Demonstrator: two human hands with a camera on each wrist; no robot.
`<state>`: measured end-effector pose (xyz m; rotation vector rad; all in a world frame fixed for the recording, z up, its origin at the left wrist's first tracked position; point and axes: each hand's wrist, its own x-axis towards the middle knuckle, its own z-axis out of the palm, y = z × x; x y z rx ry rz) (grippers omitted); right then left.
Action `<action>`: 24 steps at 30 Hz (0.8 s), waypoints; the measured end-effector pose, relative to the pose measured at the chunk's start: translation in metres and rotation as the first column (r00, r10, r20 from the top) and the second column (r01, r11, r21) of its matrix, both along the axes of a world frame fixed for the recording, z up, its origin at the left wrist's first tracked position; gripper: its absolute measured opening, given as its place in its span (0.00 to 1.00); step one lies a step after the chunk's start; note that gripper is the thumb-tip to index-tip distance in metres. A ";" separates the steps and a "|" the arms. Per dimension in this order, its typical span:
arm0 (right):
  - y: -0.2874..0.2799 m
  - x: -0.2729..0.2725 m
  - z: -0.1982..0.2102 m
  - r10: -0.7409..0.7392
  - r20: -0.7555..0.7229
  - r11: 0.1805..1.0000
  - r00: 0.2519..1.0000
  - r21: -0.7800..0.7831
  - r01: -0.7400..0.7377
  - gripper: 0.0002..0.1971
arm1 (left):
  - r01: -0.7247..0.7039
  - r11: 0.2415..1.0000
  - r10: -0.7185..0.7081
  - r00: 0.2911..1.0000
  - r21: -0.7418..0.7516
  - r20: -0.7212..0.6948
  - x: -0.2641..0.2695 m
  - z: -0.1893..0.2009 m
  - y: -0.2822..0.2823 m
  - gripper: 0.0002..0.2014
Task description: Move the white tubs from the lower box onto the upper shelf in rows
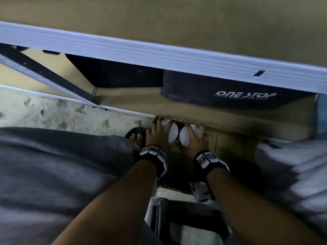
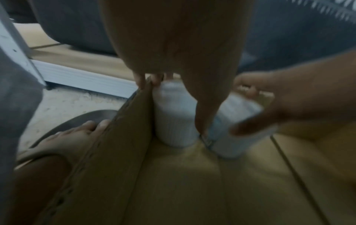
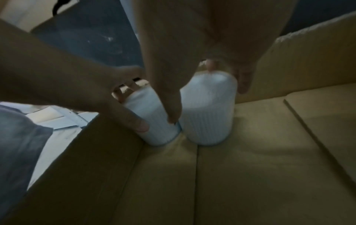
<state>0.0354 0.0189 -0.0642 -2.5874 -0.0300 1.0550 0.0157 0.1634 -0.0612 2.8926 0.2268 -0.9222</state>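
Observation:
Two white ribbed tubs stand side by side on the floor of the open cardboard box [image 1: 238,147], in its near-left corner. My left hand [image 1: 159,131] grips the left tub [image 1: 172,134], with the thumb on one side and the fingers behind it. This tub [image 2: 173,118] stands against the box wall [image 2: 119,144]. My right hand [image 1: 192,135] grips the right tub [image 1: 184,137]. In the right wrist view that hand [image 3: 208,105] wraps the tub [image 3: 208,121] from above. The upper shelf [image 1: 159,20] is a brown board at the top of the head view.
A pale shelf rail [image 1: 159,55] crosses above the box. Under it sit a black "ONE STOP" bag [image 1: 238,92] and another dark box [image 1: 115,71]. A sandalled foot [image 1: 136,138] rests left of the box. A grey stool [image 1: 185,218] stands between my knees.

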 end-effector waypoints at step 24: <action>-0.015 0.009 0.136 -0.005 0.133 0.999 0.991 0.032 0.000 0.39 | -0.120 0.948 0.159 0.981 -0.295 0.112 0.019 0.142 0.003 0.52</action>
